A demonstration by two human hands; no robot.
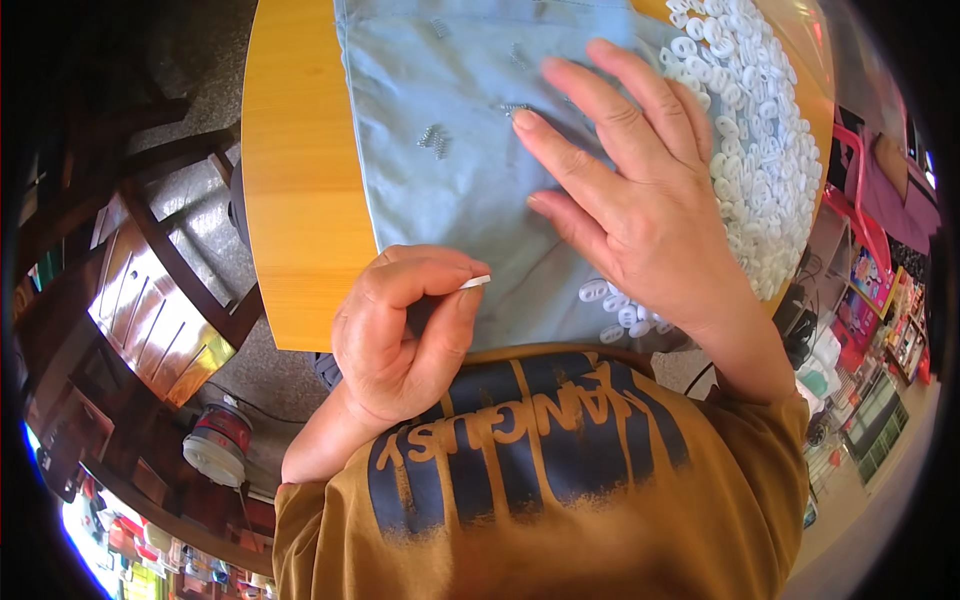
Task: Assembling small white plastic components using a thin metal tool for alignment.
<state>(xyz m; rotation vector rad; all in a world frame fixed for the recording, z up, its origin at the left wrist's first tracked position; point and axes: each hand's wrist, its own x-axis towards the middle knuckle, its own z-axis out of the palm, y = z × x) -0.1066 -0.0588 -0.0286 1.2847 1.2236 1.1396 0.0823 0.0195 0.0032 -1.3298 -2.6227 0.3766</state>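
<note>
Between thumb and index finger, my left hand (405, 325) pinches a small white plastic piece (476, 282), seen nearly edge-on. My right hand (640, 190) is spread over the light blue cloth (400, 90), its index fingertip at a small metal spring (514, 106). Whether the finger touches that spring I cannot tell. Left of it lies a cluster of tiny springs (434, 141), and a few more are scattered farther back. Below my right palm sits a small group of white oval plastic pieces with two holes (594, 291), partly hidden by the wrist.
A large heap of the same white oval pieces (765, 150) covers the table's right side. The yellow wooden table (300, 180) shows at the left. A wooden chair (160, 300) and a round red-and-white container (217, 440) stand on the floor there. A pink frame (860, 200) is at the right.
</note>
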